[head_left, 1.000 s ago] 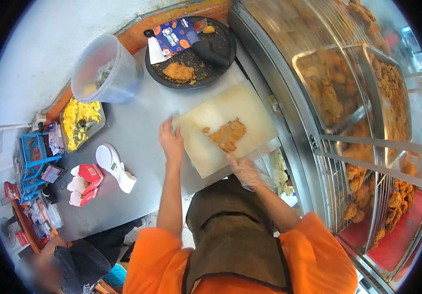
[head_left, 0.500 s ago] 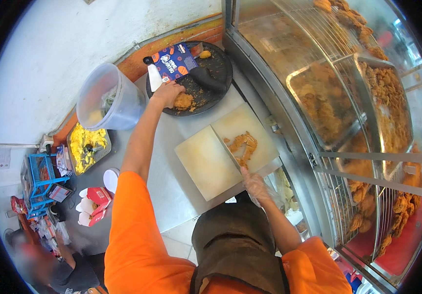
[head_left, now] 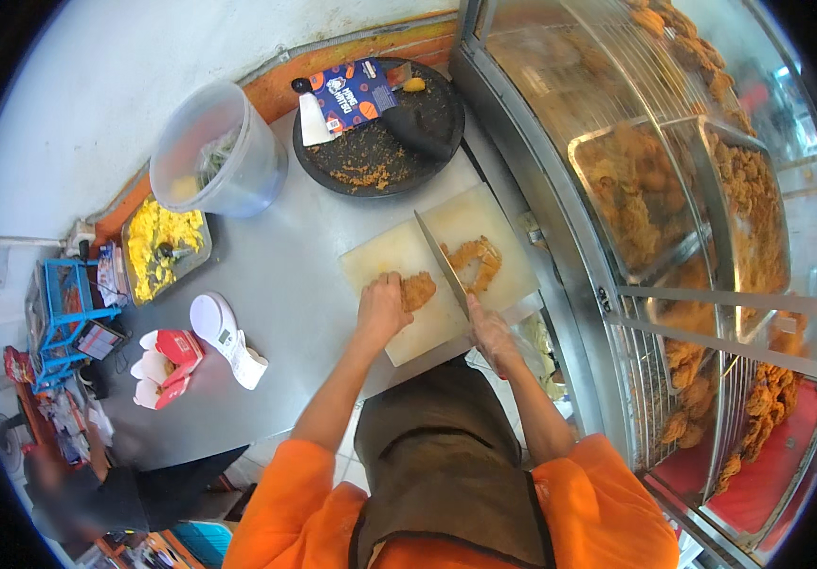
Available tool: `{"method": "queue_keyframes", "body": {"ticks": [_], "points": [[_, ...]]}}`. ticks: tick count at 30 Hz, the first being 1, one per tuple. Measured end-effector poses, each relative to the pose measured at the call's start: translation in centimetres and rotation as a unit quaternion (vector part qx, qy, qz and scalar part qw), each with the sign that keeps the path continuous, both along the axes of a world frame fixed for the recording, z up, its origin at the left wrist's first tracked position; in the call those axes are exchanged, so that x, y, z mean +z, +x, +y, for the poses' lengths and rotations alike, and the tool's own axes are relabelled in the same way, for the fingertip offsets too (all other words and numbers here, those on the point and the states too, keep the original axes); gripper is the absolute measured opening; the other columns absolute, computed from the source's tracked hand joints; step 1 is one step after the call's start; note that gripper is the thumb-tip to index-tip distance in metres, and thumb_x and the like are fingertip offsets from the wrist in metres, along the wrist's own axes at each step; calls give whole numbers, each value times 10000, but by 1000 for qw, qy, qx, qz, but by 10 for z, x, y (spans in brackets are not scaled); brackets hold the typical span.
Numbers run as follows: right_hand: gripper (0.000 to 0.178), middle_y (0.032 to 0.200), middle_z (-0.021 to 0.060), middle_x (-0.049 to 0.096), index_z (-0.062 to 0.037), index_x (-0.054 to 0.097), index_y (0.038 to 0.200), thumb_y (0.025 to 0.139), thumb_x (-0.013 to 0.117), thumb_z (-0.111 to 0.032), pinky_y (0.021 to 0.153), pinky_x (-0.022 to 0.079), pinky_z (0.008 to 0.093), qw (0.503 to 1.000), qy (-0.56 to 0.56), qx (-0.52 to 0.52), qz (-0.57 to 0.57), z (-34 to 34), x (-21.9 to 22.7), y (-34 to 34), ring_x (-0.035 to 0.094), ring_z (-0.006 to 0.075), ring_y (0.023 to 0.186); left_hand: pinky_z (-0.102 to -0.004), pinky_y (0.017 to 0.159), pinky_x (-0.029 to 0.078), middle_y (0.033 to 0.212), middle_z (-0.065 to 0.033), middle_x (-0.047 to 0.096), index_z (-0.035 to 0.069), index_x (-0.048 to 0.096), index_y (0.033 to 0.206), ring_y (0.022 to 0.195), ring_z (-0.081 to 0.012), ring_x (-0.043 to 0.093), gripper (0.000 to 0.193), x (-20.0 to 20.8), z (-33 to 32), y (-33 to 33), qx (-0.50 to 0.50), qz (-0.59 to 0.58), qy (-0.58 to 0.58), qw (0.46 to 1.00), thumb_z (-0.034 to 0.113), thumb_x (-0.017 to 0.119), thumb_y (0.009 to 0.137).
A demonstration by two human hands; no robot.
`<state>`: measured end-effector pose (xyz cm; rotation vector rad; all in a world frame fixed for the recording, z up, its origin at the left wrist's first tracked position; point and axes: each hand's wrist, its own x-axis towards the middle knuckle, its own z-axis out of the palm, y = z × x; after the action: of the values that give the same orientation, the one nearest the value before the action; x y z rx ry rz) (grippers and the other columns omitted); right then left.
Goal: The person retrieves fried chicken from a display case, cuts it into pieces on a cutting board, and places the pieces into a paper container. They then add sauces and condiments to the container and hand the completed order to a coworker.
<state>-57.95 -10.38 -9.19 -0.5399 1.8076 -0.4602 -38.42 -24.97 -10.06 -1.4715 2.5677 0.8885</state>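
A white cutting board (head_left: 375,256) lies on the steel counter before me. On its left half, my left hand (head_left: 383,309) has its fingers closed on a piece of breaded fried chicken (head_left: 418,291). My right hand (head_left: 494,334) grips a knife (head_left: 440,254) by its handle; the long blade slants up and left across the board's middle. Cut fried chicken strips (head_left: 473,261) lie right of the blade, apart from the held piece. Beyond the board, a round black tray (head_left: 333,169) bears crumbs, a blue printed card (head_left: 352,93) and a white flat-bladed tool (head_left: 313,119).
To the right stands a glass-fronted food warmer (head_left: 546,204) with trays of fried chicken. On the left are a translucent bucket (head_left: 262,156), a metal tray of yellow food (head_left: 170,237), a white scale (head_left: 228,337) and a red-and-white takeaway box (head_left: 170,368). Another person (head_left: 110,498) is at lower left.
My left hand has brought the breaded chicken from the black tray back to the board's left half. The knife has stayed over the board in my right hand, its blade now more visible.
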Motion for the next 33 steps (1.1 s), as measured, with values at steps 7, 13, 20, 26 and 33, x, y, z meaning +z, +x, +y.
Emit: {"method": "queue_keyframes", "body": {"ticks": [7, 13, 20, 26, 33], "points": [[512, 1085, 215, 672, -73, 502, 1440, 999, 482, -334, 884, 481, 463, 900, -305, 250, 184, 40, -95, -3, 634, 379, 976, -452, 1034, 457, 1272, -159, 596, 33, 557, 1314, 1187, -345, 575, 699, -21, 37, 18, 68, 118, -87, 987, 102, 833, 675], [466, 953, 176, 662, -82, 526, 1411, 995, 487, -289, 795, 502, 482, 899, -213, 313, 220, 57, -81, -9, 633, 357, 870, -423, 1024, 484, 1289, -145, 595, 44, 595, 1298, 1209, -354, 563, 606, -30, 46, 21, 122, 202, 16, 972, 59, 790, 724], [382, 876, 168, 665, -83, 597, 1294, 1013, 492, -318, 791, 514, 503, 869, -365, 250, 222, 37, -95, 4, 639, 361, 886, -424, 1004, 503, 1294, -141, 613, 36, 627, 1262, 1191, -352, 584, 561, -31, 43, 17, 157, 207, 25, 965, 47, 793, 726], [447, 1024, 256, 640, -92, 542, 1393, 979, 508, -257, 931, 461, 520, 838, -310, 311, 324, -5, -103, 27, 606, 431, 1002, -427, 996, 506, 1292, -145, 613, 33, 624, 1259, 1195, -359, 582, 564, -32, 43, 21, 150, 219, 21, 964, 55, 804, 725], [487, 1153, 309, 642, -90, 478, 1462, 994, 482, -226, 918, 475, 526, 819, -340, 328, 326, -13, -19, 28, 613, 415, 1059, -435, 957, 513, 1208, -192, 635, -9, 623, 1209, 1117, -395, 613, 529, -36, 52, 32, 216, 291, 18, 932, 16, 808, 714]]}}
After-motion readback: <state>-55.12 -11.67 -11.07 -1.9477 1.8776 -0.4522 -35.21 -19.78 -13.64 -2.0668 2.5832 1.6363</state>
